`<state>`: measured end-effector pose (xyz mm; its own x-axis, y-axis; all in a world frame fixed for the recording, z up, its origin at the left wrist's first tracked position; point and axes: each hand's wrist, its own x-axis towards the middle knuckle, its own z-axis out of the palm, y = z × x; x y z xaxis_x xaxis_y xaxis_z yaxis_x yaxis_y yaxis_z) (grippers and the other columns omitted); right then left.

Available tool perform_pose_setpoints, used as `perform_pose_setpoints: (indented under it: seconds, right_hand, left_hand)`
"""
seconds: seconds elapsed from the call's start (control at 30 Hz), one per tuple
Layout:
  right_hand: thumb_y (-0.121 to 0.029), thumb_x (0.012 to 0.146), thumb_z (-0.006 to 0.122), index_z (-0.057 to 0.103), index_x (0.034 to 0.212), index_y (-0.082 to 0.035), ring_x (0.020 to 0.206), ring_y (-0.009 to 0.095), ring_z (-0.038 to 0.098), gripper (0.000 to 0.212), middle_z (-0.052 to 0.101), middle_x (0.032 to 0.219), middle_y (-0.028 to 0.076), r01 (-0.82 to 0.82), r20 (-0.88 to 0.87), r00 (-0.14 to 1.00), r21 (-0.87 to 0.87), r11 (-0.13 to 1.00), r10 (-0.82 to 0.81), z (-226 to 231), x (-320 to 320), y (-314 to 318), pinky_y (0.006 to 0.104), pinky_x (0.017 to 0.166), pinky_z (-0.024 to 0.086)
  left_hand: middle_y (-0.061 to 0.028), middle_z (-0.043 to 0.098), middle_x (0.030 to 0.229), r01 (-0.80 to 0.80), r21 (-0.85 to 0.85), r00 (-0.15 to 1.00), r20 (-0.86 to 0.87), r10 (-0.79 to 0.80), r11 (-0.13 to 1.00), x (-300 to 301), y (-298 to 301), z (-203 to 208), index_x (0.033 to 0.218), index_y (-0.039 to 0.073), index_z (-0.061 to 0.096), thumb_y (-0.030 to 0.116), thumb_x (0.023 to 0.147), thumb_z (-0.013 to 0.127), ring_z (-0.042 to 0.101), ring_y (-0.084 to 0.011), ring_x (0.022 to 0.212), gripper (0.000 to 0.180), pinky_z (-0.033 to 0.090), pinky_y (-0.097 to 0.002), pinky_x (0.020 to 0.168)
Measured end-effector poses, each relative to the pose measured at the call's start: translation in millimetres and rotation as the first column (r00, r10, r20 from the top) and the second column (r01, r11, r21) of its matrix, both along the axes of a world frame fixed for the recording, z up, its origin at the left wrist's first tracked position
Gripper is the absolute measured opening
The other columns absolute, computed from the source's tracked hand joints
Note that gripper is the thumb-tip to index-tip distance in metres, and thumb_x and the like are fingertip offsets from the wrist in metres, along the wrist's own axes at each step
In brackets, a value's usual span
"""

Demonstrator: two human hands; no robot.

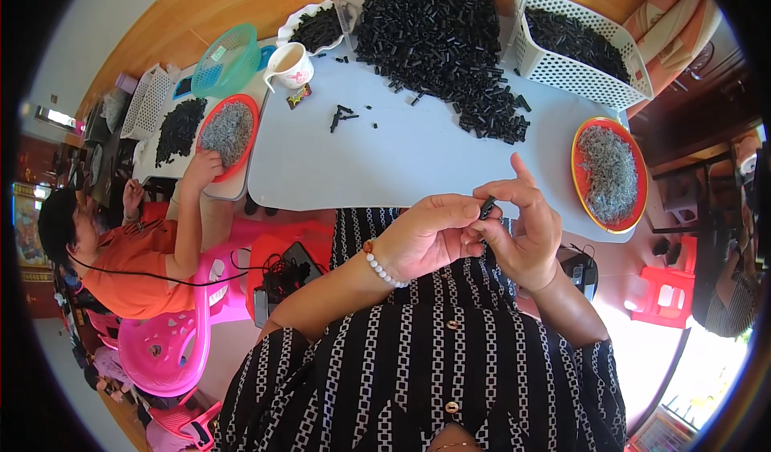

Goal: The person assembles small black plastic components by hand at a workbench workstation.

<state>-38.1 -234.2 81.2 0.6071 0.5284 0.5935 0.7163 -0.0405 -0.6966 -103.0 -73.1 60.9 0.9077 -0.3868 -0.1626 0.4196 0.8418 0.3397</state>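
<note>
Above my lap, at the near edge of the table, both hands meet around a small black tube-like piece (487, 207). My left hand (426, 231), with a beaded bracelet at the wrist, pinches close to its left side. My right hand (526, 231) holds the piece between thumb and index finger, another finger lifted. The fingers partly cover it. Beyond them a large heap of black pieces (434, 42) spreads over the far side of the white table (313, 163). A few loose black pieces (341, 118) lie left of the heap.
A red-rimmed tray of small grey metal parts (609, 175) sits at right. A white basket (634, 90) with black pieces stands behind it. Far left are a cup (289, 66) and a green basket (233, 58). A person in orange (144, 267) reaches into another red tray (227, 139).
</note>
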Motion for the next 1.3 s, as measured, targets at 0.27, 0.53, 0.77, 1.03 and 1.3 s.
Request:
perform_pose_setpoints:
  seconds: [0.27,0.53,0.77,1.03,1.3]
  right_hand:
    - [-0.008,0.078,0.072,0.059,0.101,-0.004,0.089,0.022,0.065,0.027,0.066,0.095,0.007,-0.118,-0.214,0.971,-0.048,0.992,0.106,18.5,5.9,-7.4,0.0502,0.103,0.035]
    - [0.001,0.089,0.058,0.061,0.097,0.002,0.084,0.017,0.058,0.009,0.060,0.091,0.008,-0.216,-0.573,0.767,0.193,0.957,0.289,20.1,5.7,-7.4,0.0276,0.076,0.047]
    - [0.003,0.087,0.061,0.064,0.093,0.001,0.085,0.014,0.057,0.008,0.060,0.091,0.007,-0.124,-0.482,0.860,0.122,0.985,0.168,22.5,2.7,-8.6,0.0258,0.077,0.045]
    - [0.002,0.087,0.061,0.062,0.091,0.000,0.083,0.014,0.054,0.004,0.058,0.090,0.006,-0.146,-0.560,0.806,0.121,0.982,0.189,25.0,2.9,-10.5,0.0246,0.076,0.043]
    - [0.001,0.091,0.054,0.057,0.096,0.001,0.085,0.015,0.051,0.007,0.056,0.092,0.008,-0.126,-0.420,0.889,0.155,0.980,0.180,24.1,-2.2,-9.8,0.0256,0.078,0.042]
  left_hand:
    - [-0.0061,0.063,0.093,-0.033,0.094,0.995,0.094,0.024,0.995,-1.8,6.1,0.1,0.101,0.000,0.064,0.014,0.094,0.056,0.060,-0.0147,0.080,0.018,0.053,-0.0352,0.073]
    - [-0.0047,0.064,0.084,-0.075,0.302,0.984,0.177,0.021,0.950,-2.8,1.8,8.2,0.097,0.001,0.066,0.013,0.092,0.061,0.061,-0.0099,0.071,0.014,0.055,-0.0260,0.071]
    - [-0.0055,0.066,0.082,-0.177,0.564,0.976,0.207,0.069,0.806,-3.2,0.7,23.7,0.095,-0.001,0.067,0.011,0.092,0.062,0.063,-0.0095,0.074,0.014,0.052,-0.0210,0.070]
    - [-0.0042,0.065,0.080,-0.309,0.684,0.935,0.344,0.081,0.661,-5.3,-5.3,23.7,0.097,-0.003,0.067,0.008,0.091,0.062,0.059,-0.0076,0.071,0.014,0.049,-0.0201,0.065]
    - [-0.0042,0.064,0.079,-0.260,0.626,0.938,0.343,0.040,0.735,-0.5,-4.5,35.9,0.096,-0.004,0.065,0.006,0.091,0.061,0.058,-0.0071,0.069,0.012,0.048,-0.0204,0.064]
